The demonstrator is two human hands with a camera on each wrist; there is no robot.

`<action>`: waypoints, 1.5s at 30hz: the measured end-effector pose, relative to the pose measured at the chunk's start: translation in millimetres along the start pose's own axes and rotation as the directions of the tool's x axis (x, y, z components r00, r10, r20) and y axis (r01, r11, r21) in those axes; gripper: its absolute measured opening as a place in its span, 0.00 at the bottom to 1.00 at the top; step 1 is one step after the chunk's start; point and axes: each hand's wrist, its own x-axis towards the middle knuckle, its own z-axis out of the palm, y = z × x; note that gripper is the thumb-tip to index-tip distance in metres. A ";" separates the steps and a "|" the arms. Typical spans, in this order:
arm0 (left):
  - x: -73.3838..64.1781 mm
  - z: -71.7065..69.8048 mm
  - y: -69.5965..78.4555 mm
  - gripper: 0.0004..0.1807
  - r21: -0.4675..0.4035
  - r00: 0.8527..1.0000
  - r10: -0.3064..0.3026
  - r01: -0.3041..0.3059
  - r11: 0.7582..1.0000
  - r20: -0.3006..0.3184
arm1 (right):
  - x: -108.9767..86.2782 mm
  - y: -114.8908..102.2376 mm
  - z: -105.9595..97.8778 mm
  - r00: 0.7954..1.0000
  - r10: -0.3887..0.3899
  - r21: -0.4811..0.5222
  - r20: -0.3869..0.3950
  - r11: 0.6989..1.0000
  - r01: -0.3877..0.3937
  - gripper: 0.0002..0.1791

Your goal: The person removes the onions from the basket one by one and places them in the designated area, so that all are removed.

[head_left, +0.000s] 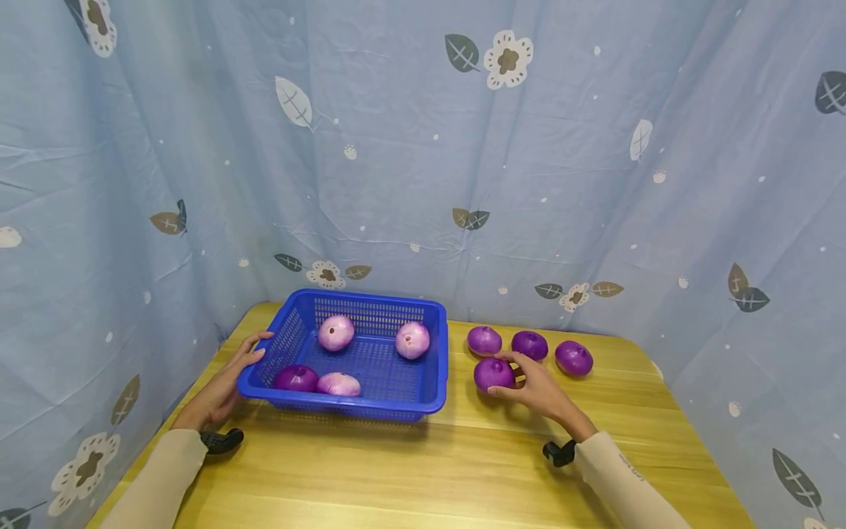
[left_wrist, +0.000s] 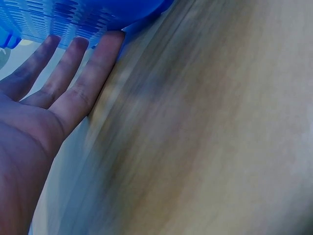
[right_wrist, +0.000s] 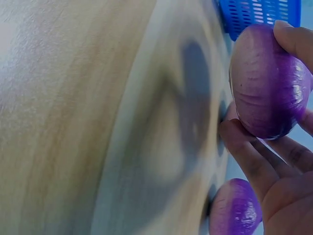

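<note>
My right hand [head_left: 529, 382] grips a purple onion [head_left: 493, 375] between thumb and fingers. In the right wrist view this onion [right_wrist: 269, 81] appears raised off the table, its shadow cast on the wood. My left hand [head_left: 221, 386] is at the left side of a blue plastic basket [head_left: 344, 403]. With fingers extended, the left hand [left_wrist: 63, 93] touches the basket's slotted wall [left_wrist: 73, 24]. Inside the basket lie several onions: a pale one [head_left: 335, 333] at back left, another pale onion [head_left: 413, 340] at right, and a dark purple onion [head_left: 296, 378] beside a streaked one [head_left: 338, 383] in front.
Three purple onions sit on the table right of the basket: one [head_left: 485, 341] behind the held onion, one [head_left: 529, 345] beyond my fingers, one [head_left: 573, 358] farther right. The wooden table [head_left: 370, 470] meets a patterned blue curtain [head_left: 396, 147] at the back and sides.
</note>
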 end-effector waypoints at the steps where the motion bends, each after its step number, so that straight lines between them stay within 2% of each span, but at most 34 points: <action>1: 0.2 -0.1 0.0 0.25 -0.004 1.000 0.001 -0.001 1.000 0.002 | -0.1 1.0 0.8 1.000 -0.005 -0.010 -0.003 1.000 0.005 0.43; 7: 1.6 -0.4 0.4 0.26 -0.005 1.000 -0.003 0.003 1.000 0.000 | 1.9 7.1 5.7 1.000 0.000 -0.049 -0.006 0.999 0.000 0.43; 17: 0.2 -0.7 -1.7 0.26 0.017 1.000 -0.013 0.013 1.000 -0.014 | 3.9 11.5 12.1 0.999 0.029 -0.035 0.013 0.999 -0.028 0.43; 37: -0.1 -0.6 -0.9 0.26 0.006 1.000 -0.016 0.016 1.000 -0.017 | 6.7 8.9 10.2 0.999 0.043 -0.043 0.032 0.998 -0.042 0.42; 45: 0.3 -0.2 0.0 0.26 -0.001 1.000 -0.011 0.011 1.000 -0.007 | 7.3 6.7 0.8 1.000 -0.017 -0.039 0.012 0.999 0.018 0.38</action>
